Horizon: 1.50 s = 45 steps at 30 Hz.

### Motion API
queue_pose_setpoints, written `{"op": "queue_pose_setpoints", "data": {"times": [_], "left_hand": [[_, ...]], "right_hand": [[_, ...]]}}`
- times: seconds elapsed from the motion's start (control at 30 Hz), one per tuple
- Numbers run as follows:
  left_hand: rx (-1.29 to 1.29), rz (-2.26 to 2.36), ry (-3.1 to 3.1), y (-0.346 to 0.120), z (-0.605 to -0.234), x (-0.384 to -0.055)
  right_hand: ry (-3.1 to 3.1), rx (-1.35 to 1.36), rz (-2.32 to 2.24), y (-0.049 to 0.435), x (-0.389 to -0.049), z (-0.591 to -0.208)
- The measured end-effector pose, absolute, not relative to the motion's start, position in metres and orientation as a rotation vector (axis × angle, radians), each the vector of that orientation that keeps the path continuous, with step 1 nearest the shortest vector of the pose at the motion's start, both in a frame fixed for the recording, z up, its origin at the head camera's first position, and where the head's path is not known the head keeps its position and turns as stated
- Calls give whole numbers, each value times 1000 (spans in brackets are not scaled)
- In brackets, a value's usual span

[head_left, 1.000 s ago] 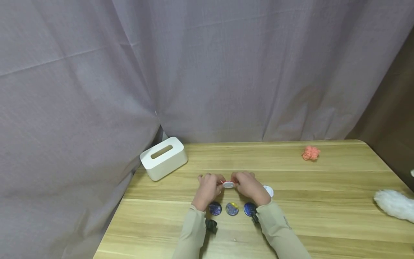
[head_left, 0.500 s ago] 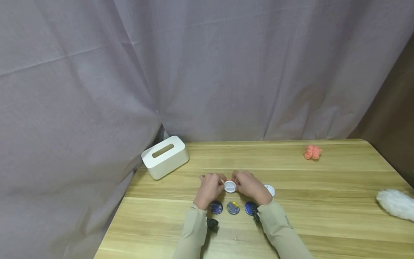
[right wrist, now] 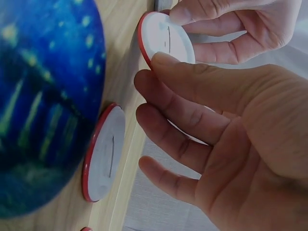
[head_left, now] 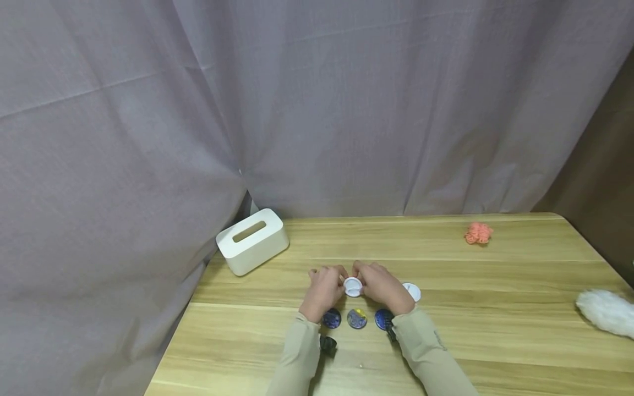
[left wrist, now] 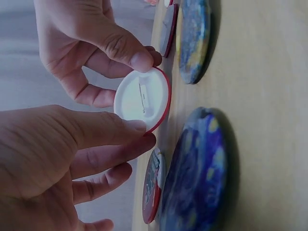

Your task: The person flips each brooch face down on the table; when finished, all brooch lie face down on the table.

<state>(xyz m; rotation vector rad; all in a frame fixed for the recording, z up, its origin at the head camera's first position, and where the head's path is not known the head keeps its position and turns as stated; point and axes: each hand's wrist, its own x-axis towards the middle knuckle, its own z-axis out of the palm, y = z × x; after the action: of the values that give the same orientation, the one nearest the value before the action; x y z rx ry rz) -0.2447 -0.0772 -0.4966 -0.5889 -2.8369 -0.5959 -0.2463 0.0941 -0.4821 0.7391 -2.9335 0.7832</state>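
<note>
A round pin-back button badge (head_left: pixel 353 286) with a white back and red rim is held between both hands, just beyond a row of badges. In the left wrist view, my left hand (left wrist: pixel 53 154) pinches the badge's near edge between thumb and fingers. My right hand (right wrist: pixel 240 115) pinches the opposite side, its thumb on the white back and its other fingers loosely bent. The pin back faces me; the picture side is hidden. Three picture-side-up badges lie nearer me: a dark blue one (head_left: pixel 332 318), a blue-yellow one (head_left: pixel 356 318) and a blue one (head_left: pixel 383 319), partly covered by the right wrist gear.
A white-backed badge (head_left: pixel 412 292) lies face down beside my right wrist. Another red-edged badge (left wrist: pixel 153 187) lies by my left hand. A white tissue box (head_left: pixel 252 242) stands back left. A coral scrunchie-like bundle (head_left: pixel 478 233) and white fluffy thing (head_left: pixel 606 312) lie right.
The held badge has tilted from nearly edge-on so that its white back now faces the head camera. Both hands keep hold of it and have shifted only slightly.
</note>
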Motion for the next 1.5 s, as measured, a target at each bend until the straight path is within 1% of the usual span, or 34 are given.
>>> {"op": "queue_pose_setpoints", "data": {"times": [0.53,0.9,1.5], "left_hand": [[-557,-549,-2951,-73,-496,-241],[-556,-524,-2974,-72,-495,-239],[-584,-571,-3031,-78,-500,-240]], "right_hand": [[-2868,738,645,91,-245,-486],[-2942,692,518,88,-244,-487],[-3000,691,540,90,-243,-488]]}}
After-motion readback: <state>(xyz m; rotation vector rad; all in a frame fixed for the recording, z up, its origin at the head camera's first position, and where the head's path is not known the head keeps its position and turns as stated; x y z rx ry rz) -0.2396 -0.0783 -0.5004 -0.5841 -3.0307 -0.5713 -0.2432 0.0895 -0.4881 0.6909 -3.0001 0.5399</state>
